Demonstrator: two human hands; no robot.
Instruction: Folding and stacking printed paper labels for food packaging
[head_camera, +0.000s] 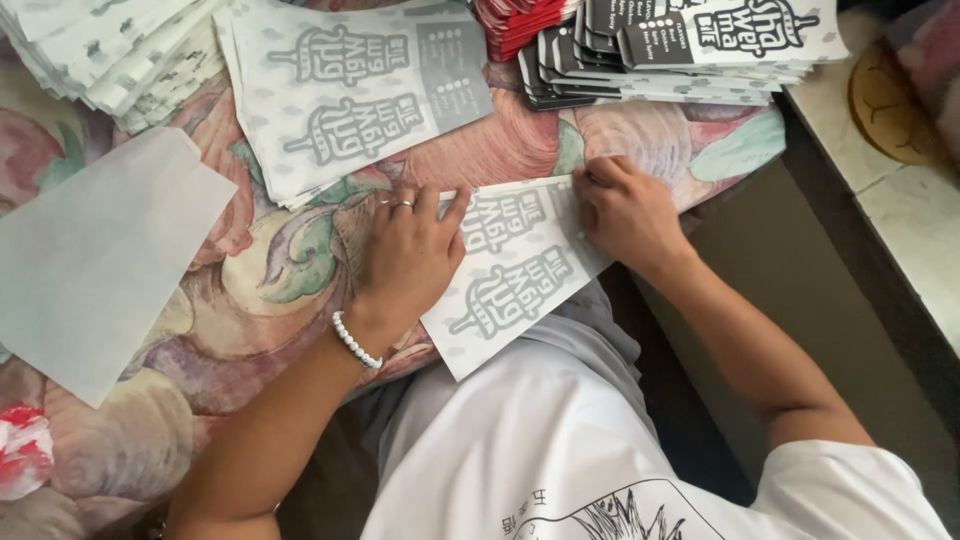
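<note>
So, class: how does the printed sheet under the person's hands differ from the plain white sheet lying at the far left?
1. The printed sheet carries grey patterns and lettering; the plain white sheet shows no print.
2. The left hand and right hand press on the printed sheet; nothing touches the plain white sheet.
3. The printed sheet overhangs the edge of the floral cloth; the plain white sheet runs off the picture's left edge.
Both are flat paper on the same cloth.

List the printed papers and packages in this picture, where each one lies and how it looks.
Printed sheet: under both hands, white with grey design, flat, overhanging the cloth's edge.
Sheet stack: top centre, white with grey print, fanned.
Folded stack: top right, dark grey and white.
Red packets: top centre, only edges visible.
Pale stack: top left, white, faintly dotted.
Blank sheet: left, plain white.
</note>
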